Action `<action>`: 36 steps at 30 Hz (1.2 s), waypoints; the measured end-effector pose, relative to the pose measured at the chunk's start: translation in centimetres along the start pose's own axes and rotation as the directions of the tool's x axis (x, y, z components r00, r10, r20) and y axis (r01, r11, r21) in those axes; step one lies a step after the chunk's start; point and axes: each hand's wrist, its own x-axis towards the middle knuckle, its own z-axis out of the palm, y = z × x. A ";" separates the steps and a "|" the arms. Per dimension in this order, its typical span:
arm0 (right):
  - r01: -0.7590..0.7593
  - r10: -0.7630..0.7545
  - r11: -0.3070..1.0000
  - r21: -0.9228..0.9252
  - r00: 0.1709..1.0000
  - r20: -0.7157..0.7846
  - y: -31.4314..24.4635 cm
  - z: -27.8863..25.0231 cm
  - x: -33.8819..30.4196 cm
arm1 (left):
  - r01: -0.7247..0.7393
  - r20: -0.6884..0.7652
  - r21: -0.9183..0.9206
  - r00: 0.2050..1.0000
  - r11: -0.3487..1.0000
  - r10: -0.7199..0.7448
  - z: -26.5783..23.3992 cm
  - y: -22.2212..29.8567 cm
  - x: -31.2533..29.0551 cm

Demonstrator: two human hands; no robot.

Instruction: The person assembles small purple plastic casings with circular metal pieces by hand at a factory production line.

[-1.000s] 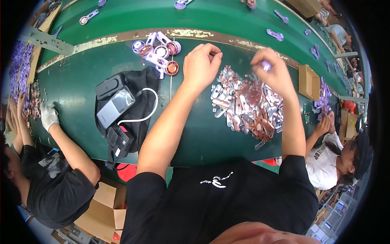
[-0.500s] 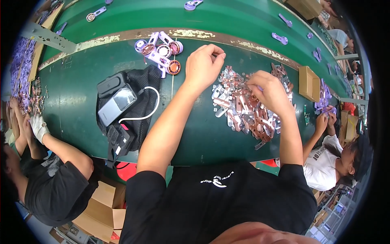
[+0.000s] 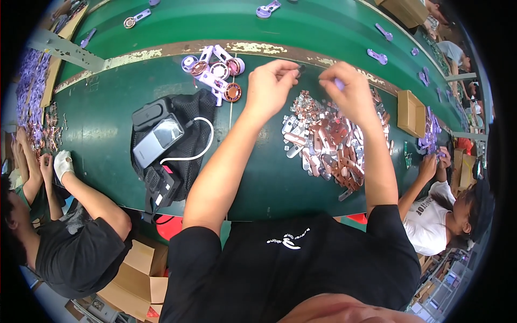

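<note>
Heaped brown and silvery parts lie on the worktable right of its middle, between the person's forearms and below the two hands. Widest of all is the green conveyor belt, which runs across the far side with purple fan bodies spread along it, well apart. Nearer is the dark green worktable, bordered by a worn, paint-chipped ledge. On the left sits a co-worker in black, one hand in a white glove; on the right, a co-worker in white holds a purple part in both hands. Below the table's near edge stands an open carton. Left of the left forearm rests a black mesh bag, a silver device and a white cable on it. Several purple fans cluster near the ledge, and a small cardboard box stands beyond the heap, to its right. The right hand curls around a purple piece, its outline mostly hidden. The left hand makes a narrow pinch, thumb against forefinger, on a small dark piece.
</note>
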 end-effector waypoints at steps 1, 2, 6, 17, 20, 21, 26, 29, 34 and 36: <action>0.028 -0.029 1.000 0.011 0.996 0.081 0.5 0.5 -0.2 | 0.010 -0.018 -0.039 1.000 0.999 -0.011 -0.2 -0.1 0.1; 0.030 -0.031 0.999 0.014 0.996 0.082 0.5 0.9 -0.3 | 0.011 -0.022 -0.037 1.000 0.999 -0.011 -0.2 -0.3 0.2; -0.005 0.003 1.000 0.007 0.986 0.166 0.0 1.9 -0.4 | 0.018 -0.058 -0.042 0.998 0.999 -0.021 -0.1 -0.5 0.2; 0.189 -0.137 0.947 -0.260 0.969 0.208 -0.3 3.3 -0.5 | 0.009 -0.054 0.016 0.998 1.000 -0.008 -0.2 -0.5 0.2; 0.213 -0.176 0.931 -0.296 0.973 0.148 -0.3 3.8 -0.7 | 0.023 -0.066 -0.040 0.997 0.999 -0.026 -0.2 -0.4 0.2; 0.215 -0.178 0.930 -0.297 0.973 0.147 -0.1 4.0 -0.8 | 0.044 -0.051 -0.078 0.998 0.996 -0.048 -0.1 -0.2 0.1; -0.122 0.143 0.973 0.195 0.985 -0.095 0.6 3.9 -1.0 | 0.079 0.053 -0.183 0.996 0.980 -0.071 0.5 -0.1 -0.2; -0.346 0.444 0.710 0.613 0.896 -0.009 -0.7 4.7 0.0 | 0.129 0.095 -0.315 0.990 0.940 -0.104 1.1 0.2 -0.3; -0.186 0.312 0.884 0.428 0.918 -0.245 -1.4 6.1 0.5 | 0.177 0.119 -0.476 0.984 0.861 -0.136 1.3 0.6 -0.6; -0.181 0.316 0.884 0.431 0.910 -0.268 -1.5 6.2 0.5 | 0.178 0.116 -0.506 0.984 0.844 -0.137 1.4 0.6 -0.7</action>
